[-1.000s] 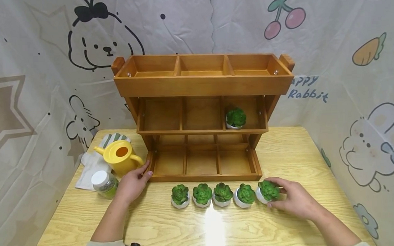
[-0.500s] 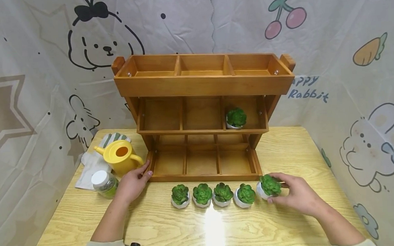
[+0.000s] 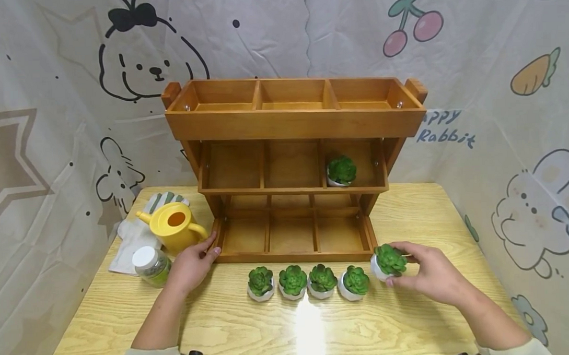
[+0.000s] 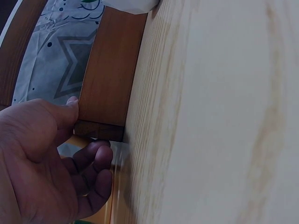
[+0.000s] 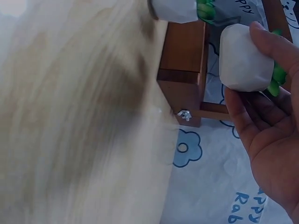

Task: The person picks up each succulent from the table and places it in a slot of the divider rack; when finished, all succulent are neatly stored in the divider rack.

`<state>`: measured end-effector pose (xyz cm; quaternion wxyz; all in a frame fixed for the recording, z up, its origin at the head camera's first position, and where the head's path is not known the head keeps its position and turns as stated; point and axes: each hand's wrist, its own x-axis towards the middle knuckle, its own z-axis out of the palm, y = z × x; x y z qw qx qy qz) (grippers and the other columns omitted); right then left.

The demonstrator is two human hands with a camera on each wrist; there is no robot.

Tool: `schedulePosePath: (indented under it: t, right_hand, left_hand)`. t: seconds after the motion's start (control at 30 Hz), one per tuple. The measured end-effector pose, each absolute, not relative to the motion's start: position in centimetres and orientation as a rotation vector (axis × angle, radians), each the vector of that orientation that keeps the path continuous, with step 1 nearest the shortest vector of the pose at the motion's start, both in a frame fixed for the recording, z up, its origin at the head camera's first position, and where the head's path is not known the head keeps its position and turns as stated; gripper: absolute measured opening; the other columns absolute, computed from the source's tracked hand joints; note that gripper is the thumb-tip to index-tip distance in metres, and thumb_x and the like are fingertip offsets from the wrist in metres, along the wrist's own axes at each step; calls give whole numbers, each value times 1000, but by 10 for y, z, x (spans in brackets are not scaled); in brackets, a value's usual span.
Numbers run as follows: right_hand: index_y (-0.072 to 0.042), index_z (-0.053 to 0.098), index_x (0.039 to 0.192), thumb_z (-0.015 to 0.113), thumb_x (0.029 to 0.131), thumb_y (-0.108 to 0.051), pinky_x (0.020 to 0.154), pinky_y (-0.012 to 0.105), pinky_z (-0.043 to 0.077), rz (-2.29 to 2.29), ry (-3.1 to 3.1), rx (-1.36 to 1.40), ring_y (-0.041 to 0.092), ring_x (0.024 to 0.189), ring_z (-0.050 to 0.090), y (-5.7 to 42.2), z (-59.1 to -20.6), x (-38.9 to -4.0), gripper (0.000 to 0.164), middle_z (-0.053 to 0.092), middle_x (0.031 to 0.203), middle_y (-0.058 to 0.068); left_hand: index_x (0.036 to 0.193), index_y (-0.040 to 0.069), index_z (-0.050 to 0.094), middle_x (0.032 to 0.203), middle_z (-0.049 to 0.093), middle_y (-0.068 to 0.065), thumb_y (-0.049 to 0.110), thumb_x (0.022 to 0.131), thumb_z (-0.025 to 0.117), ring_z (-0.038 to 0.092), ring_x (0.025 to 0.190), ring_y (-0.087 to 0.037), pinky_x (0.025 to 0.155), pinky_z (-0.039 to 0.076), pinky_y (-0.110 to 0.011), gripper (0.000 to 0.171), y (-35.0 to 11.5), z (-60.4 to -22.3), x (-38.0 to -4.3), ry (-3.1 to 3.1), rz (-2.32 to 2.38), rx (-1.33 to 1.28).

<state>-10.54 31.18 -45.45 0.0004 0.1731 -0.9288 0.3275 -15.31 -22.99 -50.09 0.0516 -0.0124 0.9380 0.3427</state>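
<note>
The wooden shelf (image 3: 292,125), on the tabletop (image 3: 245,333), is held at its front-left corner by the left grip (image 3: 193,265). By the right grip (image 3: 431,277), near the front-right corner, a potted succulent (image 3: 389,261) is pinched; through slackening it could be dropped, through a low swing its neighbour (image 3: 355,281) toppled.

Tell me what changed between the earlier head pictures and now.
The right hand, already gripping the end plant in the earlier frames, has moved it up the image, toward the shelf; the right wrist view now shows its pot off the table. Nothing was let go. Unchanged: left hand at the shelf's corner, four plants in front, one plant in the middle tier.
</note>
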Motion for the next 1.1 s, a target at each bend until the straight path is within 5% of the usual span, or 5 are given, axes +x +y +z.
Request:
schedulePosePath:
  t: [0.47, 0.73, 1.1]
  right_hand:
    - [-4, 67, 129, 97, 73, -35, 93, 60, 55, 998, -2891, 581, 28, 100, 71, 304, -435, -115, 70, 74, 116, 5]
    - [-9, 69, 129, 95, 74, -42, 91, 52, 58, 932, -2871, 628, 16, 98, 69, 297, -425, -123, 70, 74, 114, -4]
    - [-9, 68, 130, 95, 73, -44, 91, 52, 58, 919, -2856, 663, 19, 100, 70, 289, -413, -131, 73, 74, 114, -3]
  left_hand:
    - [156, 19, 48, 147, 56, -21, 40, 107, 58, 53, 133, -47, 105, 43, -65, 54, -230, -501, -154, 2859, 1032, -26]
    - [156, 20, 48, 145, 58, -22, 39, 107, 58, 55, 131, -46, 104, 44, -65, 53, -230, -500, -154, 2860, 1030, -27]
    - [156, 20, 48, 146, 56, -22, 39, 107, 57, 53, 133, -47, 105, 43, -66, 53, -230, -499, -153, 2850, 1034, -31]
